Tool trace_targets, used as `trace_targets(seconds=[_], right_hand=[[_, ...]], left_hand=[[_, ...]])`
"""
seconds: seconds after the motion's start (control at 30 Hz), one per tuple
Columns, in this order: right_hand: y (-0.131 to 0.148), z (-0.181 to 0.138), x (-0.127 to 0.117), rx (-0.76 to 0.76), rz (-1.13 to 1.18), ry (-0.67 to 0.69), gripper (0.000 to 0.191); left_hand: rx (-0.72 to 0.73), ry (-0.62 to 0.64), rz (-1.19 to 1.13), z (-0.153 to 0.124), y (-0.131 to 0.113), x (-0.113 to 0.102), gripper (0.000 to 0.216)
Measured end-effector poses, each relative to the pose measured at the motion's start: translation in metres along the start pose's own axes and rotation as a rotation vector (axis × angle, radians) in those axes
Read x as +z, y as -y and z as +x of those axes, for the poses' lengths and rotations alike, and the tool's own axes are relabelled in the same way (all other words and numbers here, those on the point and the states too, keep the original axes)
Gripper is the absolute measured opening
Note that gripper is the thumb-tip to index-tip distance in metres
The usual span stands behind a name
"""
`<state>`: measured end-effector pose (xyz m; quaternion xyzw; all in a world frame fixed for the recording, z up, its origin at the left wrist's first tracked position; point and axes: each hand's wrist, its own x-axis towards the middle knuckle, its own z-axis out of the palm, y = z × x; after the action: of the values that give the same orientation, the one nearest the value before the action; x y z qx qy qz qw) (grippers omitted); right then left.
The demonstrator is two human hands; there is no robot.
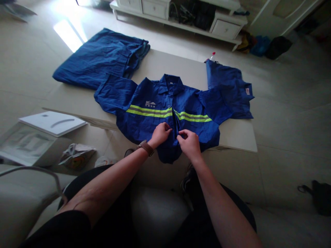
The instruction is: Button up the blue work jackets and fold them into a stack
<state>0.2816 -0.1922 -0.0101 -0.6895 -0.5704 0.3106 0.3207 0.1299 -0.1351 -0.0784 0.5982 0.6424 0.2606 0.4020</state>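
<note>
One jacket (150,120), on the desk (178,63), hem (167,156) overhanging the near side, fingers of left hand (161,133) and right hand (190,142) pinching its parted front; possible fault: sliding off, caused by too hard a pull.

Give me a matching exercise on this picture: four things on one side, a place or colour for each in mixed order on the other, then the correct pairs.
Things:
1. Watch strap
2. Reflective bands
3. Right hand
4. Large folded blue cloth

Places and colours:
A. Lying at the left end of the table
B. Brown
C. At the edge of the front opening of the jacket
D. Yellow-green with a grey middle

Right pairs: 1-B, 2-D, 3-C, 4-A
</note>
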Motion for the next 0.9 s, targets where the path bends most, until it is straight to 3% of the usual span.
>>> trace_targets(seconds=[0.17, 0.4, 0.67, 0.9], right_hand=[[0.002, -0.001, 0.001, -0.020, -0.002, 0.001, 0.015], [-0.001, 0.002, 0.004, 0.046, 0.157, -0.085, 0.028], [-0.001, 0.005, 0.006, 0.101, 0.400, -0.075, 0.035], [0.000, -0.001, 0.004, 0.018, 0.381, -0.030, 0.032]], left_hand=[[-0.006, 0.034, 0.007, 0.001, -0.001, -0.003, 0.006], [0.217, 0.038, 0.166, -0.016, -0.021, -0.011, 0.010], [0.314, 0.074, 0.237, -0.039, -0.046, -0.032, 0.013], [0.353, 0.114, 0.412, -0.051, -0.058, -0.046, 0.020]])
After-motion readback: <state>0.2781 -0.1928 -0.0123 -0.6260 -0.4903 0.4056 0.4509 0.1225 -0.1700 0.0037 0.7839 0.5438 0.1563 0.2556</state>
